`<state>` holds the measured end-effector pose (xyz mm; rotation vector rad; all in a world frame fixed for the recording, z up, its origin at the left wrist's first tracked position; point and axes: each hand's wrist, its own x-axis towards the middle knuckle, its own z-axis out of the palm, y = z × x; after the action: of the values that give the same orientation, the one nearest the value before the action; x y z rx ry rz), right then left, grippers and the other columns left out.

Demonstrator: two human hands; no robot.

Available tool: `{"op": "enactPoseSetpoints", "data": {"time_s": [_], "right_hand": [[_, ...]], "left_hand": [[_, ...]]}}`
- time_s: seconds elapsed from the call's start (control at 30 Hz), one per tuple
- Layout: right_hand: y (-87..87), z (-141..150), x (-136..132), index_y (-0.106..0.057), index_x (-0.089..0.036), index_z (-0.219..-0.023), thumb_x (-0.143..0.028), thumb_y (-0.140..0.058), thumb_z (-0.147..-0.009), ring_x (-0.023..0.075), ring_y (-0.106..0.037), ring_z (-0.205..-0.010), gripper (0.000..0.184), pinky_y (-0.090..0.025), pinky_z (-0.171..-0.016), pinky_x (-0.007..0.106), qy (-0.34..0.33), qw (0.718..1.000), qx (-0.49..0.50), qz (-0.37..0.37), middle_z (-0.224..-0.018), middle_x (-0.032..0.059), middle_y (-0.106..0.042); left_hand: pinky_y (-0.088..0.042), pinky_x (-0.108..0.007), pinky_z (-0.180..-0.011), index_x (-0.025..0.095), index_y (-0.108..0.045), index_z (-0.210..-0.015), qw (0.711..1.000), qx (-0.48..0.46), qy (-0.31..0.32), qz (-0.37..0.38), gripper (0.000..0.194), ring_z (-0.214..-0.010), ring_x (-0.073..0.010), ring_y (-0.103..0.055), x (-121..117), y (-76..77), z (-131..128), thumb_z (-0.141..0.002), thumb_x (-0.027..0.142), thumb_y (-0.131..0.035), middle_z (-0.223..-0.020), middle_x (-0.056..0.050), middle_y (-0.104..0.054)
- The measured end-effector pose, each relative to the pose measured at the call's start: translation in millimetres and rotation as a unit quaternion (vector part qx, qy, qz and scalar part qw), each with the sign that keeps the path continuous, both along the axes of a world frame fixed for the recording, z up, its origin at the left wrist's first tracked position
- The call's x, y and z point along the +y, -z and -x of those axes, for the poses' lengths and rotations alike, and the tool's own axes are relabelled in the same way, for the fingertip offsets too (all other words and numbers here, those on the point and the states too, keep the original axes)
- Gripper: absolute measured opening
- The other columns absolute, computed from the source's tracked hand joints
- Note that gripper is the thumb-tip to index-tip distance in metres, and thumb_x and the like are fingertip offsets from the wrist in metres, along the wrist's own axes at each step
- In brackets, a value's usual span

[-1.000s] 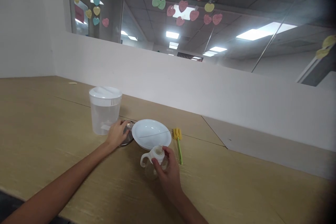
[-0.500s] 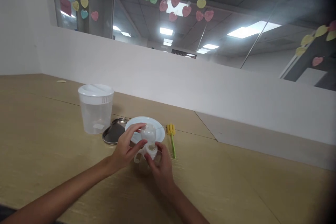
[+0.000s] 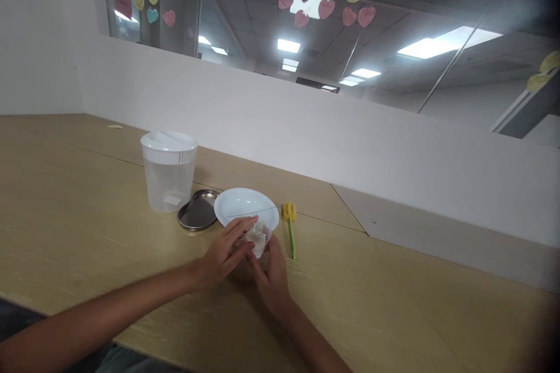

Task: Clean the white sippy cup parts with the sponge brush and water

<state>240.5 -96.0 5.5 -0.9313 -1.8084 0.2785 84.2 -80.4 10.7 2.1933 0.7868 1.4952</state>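
My left hand (image 3: 224,252) is closed round the left side of a clear dome cap (image 3: 258,234), thumb and fingers on its rim. The cap sits over the top of a baby bottle, whose body is mostly hidden below and behind my hands. From the right, my right hand (image 3: 273,277) wraps the bottle near its neck, fingers on the far side and thumb in front. Both thumbs come close together on the near side. Just behind my hands lies a white oval basin (image 3: 227,203).
To the right lies a bottle brush (image 3: 291,238) with a yellow sponge head and green handle. A kidney-shaped metal tray (image 3: 198,217) rests left of the basin. Further left stands a translucent lidded bucket (image 3: 168,180). A white wall (image 3: 262,122) borders the wooden table's far edge.
The clear cap has come down from above the bottle onto its top, with my left hand moving down and right. The view has shifted slightly.
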Motion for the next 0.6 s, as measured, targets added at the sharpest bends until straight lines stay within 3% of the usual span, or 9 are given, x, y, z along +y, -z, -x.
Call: {"op": "enactPoseSetpoints", "data": {"time_s": [0.17,0.33,0.6], "right_hand": [[1.1,2,-1,-0.043,-0.021,-0.126,-0.030,-0.050,-0.090,0.0213,-0.056,-0.105,0.038,-0.046,-0.089,0.037,-0.020,0.999,0.012,0.022,-0.117,0.0095,-0.057],[2.4,2,-1,-0.044,-0.022,-0.126,-0.032,-0.050,-0.089,0.0217,-0.056,-0.104,0.039,-0.046,-0.089,0.037,-0.050,0.998,0.044,0.016,-0.115,0.0088,-0.058],[3.9,1,0,-0.047,-0.021,-0.125,-0.034,-0.048,-0.091,0.0214,-0.055,-0.106,0.036,-0.045,-0.090,0.037,-0.031,0.998,0.041,0.032,-0.116,0.0088,-0.058]], "left_hand": [[-0.036,-0.038,-0.107,0.021,-0.032,-0.142,0.999,-0.016,0.008,0.029,0.049,-0.127,-0.0214,-0.044,-2,16.1,0,-0.094,0.025,-0.041,-0.139,-0.010,-0.045],[-0.045,-0.036,-0.100,0.019,-0.045,-0.135,0.996,-0.061,0.007,0.061,0.044,-0.119,-0.0216,-0.053,-4,15.1,0,-0.092,0.029,-0.045,-0.133,-0.010,-0.053],[-0.051,-0.033,-0.092,0.018,-0.056,-0.126,0.993,-0.109,-0.023,0.026,0.039,-0.107,-0.0211,-0.062,0,21.2,-1,-0.088,0.030,-0.053,-0.123,-0.010,-0.061]]}}
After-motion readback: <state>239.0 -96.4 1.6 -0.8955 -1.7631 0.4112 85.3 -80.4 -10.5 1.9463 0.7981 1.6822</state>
